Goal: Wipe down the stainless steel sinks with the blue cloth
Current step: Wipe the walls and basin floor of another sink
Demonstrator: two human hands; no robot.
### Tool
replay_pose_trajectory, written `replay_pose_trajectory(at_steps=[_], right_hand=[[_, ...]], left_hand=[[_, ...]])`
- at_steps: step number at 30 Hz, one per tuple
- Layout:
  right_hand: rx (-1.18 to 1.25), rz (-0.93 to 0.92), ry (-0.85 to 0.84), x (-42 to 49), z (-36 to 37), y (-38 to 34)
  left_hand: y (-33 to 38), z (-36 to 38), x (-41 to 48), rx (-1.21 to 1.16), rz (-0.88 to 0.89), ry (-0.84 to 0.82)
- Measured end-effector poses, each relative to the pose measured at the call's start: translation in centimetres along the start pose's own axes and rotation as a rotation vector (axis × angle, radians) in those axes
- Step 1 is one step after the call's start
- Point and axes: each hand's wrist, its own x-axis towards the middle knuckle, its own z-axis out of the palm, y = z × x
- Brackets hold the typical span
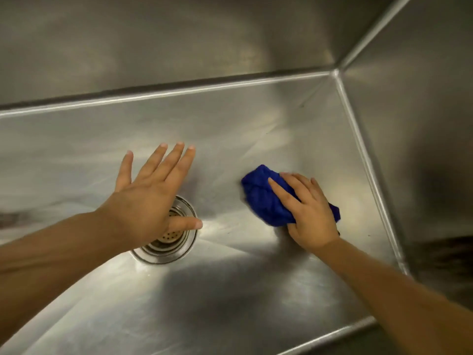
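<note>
I look down into a deep stainless steel sink (256, 139). A crumpled blue cloth (263, 198) lies on the sink floor right of centre. My right hand (307, 211) lies on top of the cloth, fingers spread over it and thumb tucked at its near edge, pressing it against the steel. My left hand (151, 190) hovers flat with straight, spread fingers over the left half of the floor, holding nothing. It partly covers the round drain strainer (174, 242).
The back wall (179, 42) rises behind the floor, and the right wall (409, 124) meets it at the far right corner. The sink's near edge (332, 336) runs along the bottom right.
</note>
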Motion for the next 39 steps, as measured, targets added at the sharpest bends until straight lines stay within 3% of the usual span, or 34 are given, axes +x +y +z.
replay_pose_trajectory(at_steps=[6,13,15,17,22,28,39], right_hand=[[0.069,0.254,0.058,8.4,-1.4,2.1],[0.0,0.194,0.157,-3.6,-0.1,2.0],[-0.014,0.146,0.116,-5.1,-0.4,3.3],[-0.011,0.153,0.079,-3.4,-0.7,4.7],[-0.03,0.387,0.165,2.9,-1.7,6.5],[-0.069,0.506,0.203,-6.6,-0.6,4.5],[-0.134,0.532,0.149,0.0,-2.1,7.6]], left_hand=[[2.2,-0.9,2.0,0.033,0.05,-0.014],[4.5,-1.2,2.9,0.042,0.089,0.007],[4.7,-1.0,2.8,0.039,0.105,0.01],[4.4,-0.7,2.8,0.025,0.119,0.025],[4.3,0.1,2.9,0.01,0.104,0.036],[4.9,0.6,2.6,-0.033,0.12,0.053],[5.1,0.2,2.9,0.018,0.064,0.0]])
